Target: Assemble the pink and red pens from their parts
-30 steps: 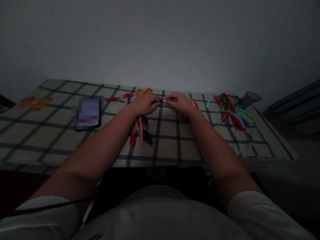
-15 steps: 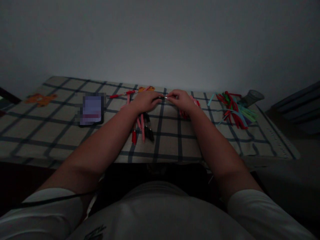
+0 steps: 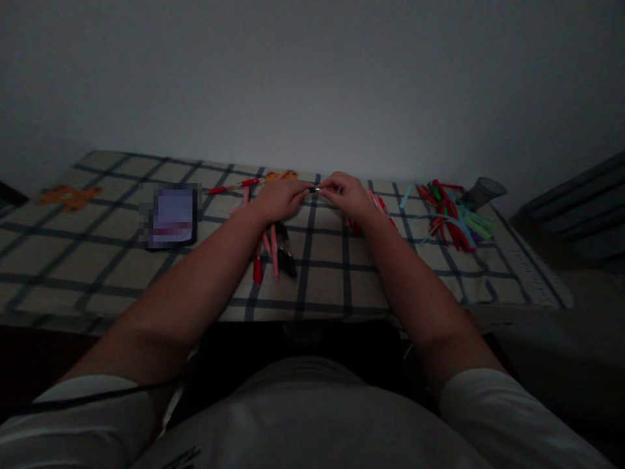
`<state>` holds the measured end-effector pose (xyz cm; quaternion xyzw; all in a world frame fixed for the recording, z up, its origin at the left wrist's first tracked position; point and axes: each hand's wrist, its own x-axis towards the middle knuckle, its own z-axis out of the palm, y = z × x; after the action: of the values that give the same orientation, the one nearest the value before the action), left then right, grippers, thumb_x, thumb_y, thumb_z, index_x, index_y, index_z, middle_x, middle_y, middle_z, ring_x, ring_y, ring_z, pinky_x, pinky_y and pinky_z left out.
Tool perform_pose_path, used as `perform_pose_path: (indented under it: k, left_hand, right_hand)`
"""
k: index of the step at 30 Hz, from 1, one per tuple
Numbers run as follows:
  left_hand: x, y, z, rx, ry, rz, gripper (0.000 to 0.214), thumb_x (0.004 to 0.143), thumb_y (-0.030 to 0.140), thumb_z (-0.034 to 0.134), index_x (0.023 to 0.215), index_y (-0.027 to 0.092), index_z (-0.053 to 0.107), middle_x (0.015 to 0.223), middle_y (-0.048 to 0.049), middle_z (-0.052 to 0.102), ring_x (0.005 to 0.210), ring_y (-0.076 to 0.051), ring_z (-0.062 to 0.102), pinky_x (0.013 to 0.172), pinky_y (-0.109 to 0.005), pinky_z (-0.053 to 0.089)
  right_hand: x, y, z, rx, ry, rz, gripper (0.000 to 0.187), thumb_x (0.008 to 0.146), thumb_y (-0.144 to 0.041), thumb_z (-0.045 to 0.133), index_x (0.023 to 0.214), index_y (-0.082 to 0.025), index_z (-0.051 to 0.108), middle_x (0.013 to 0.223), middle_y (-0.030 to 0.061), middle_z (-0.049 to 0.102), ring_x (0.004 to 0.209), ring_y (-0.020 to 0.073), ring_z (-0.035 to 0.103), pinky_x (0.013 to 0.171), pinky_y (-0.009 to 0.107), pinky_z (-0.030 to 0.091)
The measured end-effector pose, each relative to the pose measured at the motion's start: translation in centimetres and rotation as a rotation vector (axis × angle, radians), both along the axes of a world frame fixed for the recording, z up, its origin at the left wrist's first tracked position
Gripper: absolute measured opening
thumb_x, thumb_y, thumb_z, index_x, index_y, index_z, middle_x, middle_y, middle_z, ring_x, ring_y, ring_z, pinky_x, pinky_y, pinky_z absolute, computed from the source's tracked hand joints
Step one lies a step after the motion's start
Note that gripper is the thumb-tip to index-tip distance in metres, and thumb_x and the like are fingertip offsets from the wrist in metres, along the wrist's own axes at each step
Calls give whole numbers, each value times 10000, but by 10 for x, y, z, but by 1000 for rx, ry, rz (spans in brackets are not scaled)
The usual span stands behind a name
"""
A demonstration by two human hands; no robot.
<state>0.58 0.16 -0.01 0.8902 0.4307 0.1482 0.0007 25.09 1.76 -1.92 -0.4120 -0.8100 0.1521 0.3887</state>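
Note:
My left hand [image 3: 282,197] is closed around a black pen [image 3: 313,190] whose silvery end points right. The fingertips of my right hand [image 3: 344,191] pinch that bright end, so both hands meet over the far middle of the table. Most of the pen is hidden by my left fingers. Under and in front of my left wrist lie pink pens [image 3: 274,254], a red-capped pen [image 3: 257,270] and black pens [image 3: 288,262]. Beyond it rests a red pen [image 3: 234,186]. Beneath my right wrist a bunch of pink and red pens [image 3: 381,203] is partly covered.
A phone [image 3: 174,215], blurred over, lies on the checked tablecloth [image 3: 319,286] at left. Orange bear-shaped pieces [image 3: 68,195] are at far left and back. On the right are a pile of coloured strips [image 3: 452,218] and a grey cup [image 3: 484,190] lying tilted. A wall stands behind.
The view has shifted slightly, moving everything a little left. Less of the black pen shows between my hands, and my fingertips are a bit closer together.

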Motion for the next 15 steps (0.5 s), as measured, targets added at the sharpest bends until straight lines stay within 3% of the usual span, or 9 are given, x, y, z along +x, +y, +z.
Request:
perform_pose_path:
  k: [15]
  left_hand:
    - [-1, 2, -2, -31, -34, 25, 532, 1155, 317, 394, 1522, 204, 761, 1477, -141, 811, 1395, -339, 738, 1210, -470, 538]
  right_hand:
    - [-2, -3, 2, 21, -41, 17, 146, 968, -290, 752, 1060, -251, 859, 1044, 82, 790, 1001, 277, 673, 959, 425, 542]
